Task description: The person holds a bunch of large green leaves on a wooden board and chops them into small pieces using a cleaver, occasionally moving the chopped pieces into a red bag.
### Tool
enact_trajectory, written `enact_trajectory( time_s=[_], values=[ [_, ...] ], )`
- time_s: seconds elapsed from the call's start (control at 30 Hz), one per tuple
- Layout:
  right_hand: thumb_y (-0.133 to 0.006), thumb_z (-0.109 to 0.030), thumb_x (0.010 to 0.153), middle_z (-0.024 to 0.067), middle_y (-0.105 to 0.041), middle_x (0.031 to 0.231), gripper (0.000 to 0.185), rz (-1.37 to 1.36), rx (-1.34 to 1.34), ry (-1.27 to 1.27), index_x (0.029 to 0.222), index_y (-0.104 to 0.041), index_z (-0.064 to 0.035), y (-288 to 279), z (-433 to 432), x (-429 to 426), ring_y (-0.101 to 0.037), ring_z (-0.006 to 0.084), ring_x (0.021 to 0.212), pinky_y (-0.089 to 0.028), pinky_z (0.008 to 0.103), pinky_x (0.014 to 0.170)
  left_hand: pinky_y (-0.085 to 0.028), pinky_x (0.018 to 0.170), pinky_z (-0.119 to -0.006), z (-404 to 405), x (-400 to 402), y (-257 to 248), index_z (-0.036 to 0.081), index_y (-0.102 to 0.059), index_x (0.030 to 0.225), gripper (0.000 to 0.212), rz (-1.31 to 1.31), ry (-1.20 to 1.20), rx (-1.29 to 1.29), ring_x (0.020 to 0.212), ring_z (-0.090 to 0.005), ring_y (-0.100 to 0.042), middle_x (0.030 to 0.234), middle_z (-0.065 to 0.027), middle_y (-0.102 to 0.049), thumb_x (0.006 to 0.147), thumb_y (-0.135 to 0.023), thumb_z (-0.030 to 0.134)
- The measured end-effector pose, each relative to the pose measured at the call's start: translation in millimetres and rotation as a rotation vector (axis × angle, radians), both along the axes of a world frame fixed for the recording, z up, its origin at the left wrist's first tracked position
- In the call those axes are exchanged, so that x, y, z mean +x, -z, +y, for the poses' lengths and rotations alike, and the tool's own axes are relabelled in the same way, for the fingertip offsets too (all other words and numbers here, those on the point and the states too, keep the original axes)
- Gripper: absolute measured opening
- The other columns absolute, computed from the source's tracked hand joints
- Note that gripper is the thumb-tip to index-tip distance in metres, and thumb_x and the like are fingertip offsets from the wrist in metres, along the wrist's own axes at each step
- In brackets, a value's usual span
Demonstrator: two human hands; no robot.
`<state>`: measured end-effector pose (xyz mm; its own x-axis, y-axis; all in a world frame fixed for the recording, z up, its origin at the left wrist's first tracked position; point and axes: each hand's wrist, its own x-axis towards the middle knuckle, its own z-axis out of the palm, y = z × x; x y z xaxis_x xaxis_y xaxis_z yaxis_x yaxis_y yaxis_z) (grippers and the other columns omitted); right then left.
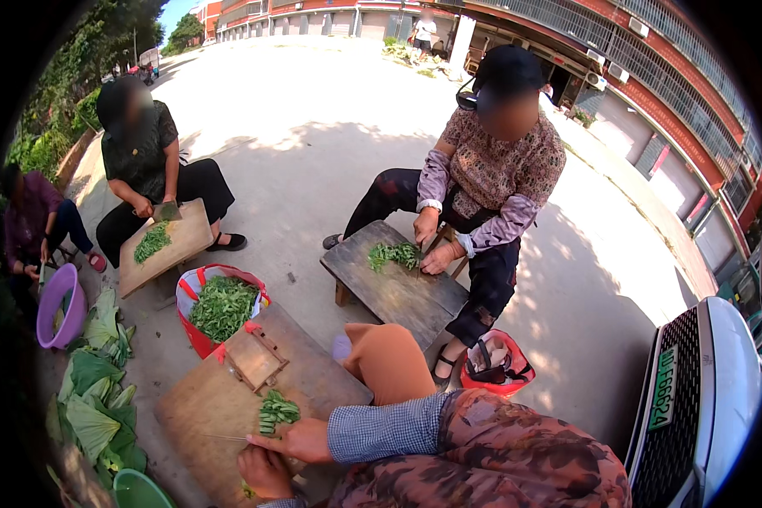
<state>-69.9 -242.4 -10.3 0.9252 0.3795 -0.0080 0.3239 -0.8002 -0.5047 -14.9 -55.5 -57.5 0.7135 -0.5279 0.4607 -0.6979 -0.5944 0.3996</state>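
Note:
My right hand (301,439), below a checked sleeve cuff, grips a knife whose thin blade (223,437) shows nearly edge-on and points left over a wooden board (197,406). Its index finger lies forward along the knife; the handle is hidden. My left hand (265,471) is curled on the board just beside the knife. A bit of leafy greens (247,489) pokes out below it, the rest covered by the fingers. Chopped green stalks (278,411) lie in a small pile above my right hand. A small wooden frame-like stool (257,360) with red cloth ties sits at the board's far edge.
A red-rimmed bag (204,340) of cut greens stands beyond the board. Large leaves (92,419), a green basin (141,490) and a purple basin (60,311) are at left. Two people chop greens on boards (400,292); another sits far left. A red bag (513,381) and car (679,394) are right.

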Motion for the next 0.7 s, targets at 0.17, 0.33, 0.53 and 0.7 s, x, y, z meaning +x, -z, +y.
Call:
enact_trajectory(
  time_s=[0.17,0.33,0.53,0.7],
  values=[
    [-0.054,-0.007,0.091,0.0180,-0.067,0.083,0.092,-0.009,-0.021,0.015,0.169,-0.007,-0.0145,5,-20,4,-0.069,0.0350,0.073,-0.055,0.0465,0.063,-0.047,0.087,-0.049,0,-3,-26,0.003,-0.069,0.098,0.014,-0.017,0.080,0.029,0.098,-0.0396,-0.058,0.103,-0.0146,-0.065,0.086,-0.068,0.009],
    [-0.056,-0.010,0.092,0.0183,-0.067,0.083,0.090,0.031,-0.071,0.000,0.169,-0.010,-0.0172,-29,-25,-20,-0.069,0.0348,0.070,-0.055,0.0468,0.061,-0.047,0.087,-0.049,4,0,-8,0.003,-0.067,0.095,0.010,0.032,0.022,0.020,0.096,-0.0395,-0.059,0.098,-0.0157,-0.065,0.086,-0.067,0.008],
    [-0.053,-0.012,0.096,0.0168,-0.066,0.078,0.084,0.036,-0.096,-0.002,0.169,-0.010,-0.0183,-19,-41,-53,-0.067,0.0348,0.064,-0.054,0.0472,0.058,-0.047,0.085,-0.050,-3,-1,2,0.003,-0.066,0.092,0.007,0.002,0.017,-0.071,0.092,-0.0393,-0.059,0.094,-0.0164,-0.065,0.086,-0.067,0.006],
    [-0.051,-0.010,0.095,0.0152,-0.064,0.072,0.085,0.108,-0.088,-0.020,0.168,-0.010,-0.0160,-30,-39,-53,-0.066,0.0351,0.062,-0.054,0.0465,0.057,-0.048,0.083,-0.049,1,0,8,0.003,-0.065,0.089,0.005,0.014,0.005,-0.083,0.090,-0.0390,-0.059,0.093,-0.0164,-0.066,0.086,-0.068,0.005]
  ],
)
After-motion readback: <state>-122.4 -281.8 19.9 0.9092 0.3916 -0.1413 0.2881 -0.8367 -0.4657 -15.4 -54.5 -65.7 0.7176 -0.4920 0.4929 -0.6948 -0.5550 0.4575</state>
